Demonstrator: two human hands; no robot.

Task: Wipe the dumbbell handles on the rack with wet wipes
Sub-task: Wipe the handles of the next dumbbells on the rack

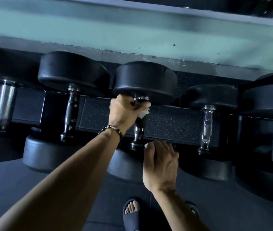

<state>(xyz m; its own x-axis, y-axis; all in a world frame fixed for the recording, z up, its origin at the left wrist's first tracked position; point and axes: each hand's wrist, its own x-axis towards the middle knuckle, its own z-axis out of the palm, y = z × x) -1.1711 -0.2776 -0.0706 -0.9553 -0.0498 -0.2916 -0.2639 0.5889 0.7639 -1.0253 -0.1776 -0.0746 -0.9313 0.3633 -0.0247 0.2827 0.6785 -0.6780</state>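
Note:
A row of black dumbbells lies across a dark rack (165, 124). My left hand (125, 112) grips the far end of the middle dumbbell's handle (139, 130), with a white wet wipe (143, 113) wrapped under its fingers. A beaded bracelet sits on that wrist. My right hand (161, 164) rests on the near black head (124, 165) of the same dumbbell, fingers curled over its top edge beside the handle's near collar. The far head (145, 80) of this dumbbell sits just past my left hand.
Other dumbbells lie on both sides: one with a dark handle (71, 110) to the left, one with a knurled chrome handle (206, 129) to the right, thicker chrome ones at both edges. A pale green wall (132, 34) stands behind. My sandalled foot (131, 214) is on the dark floor.

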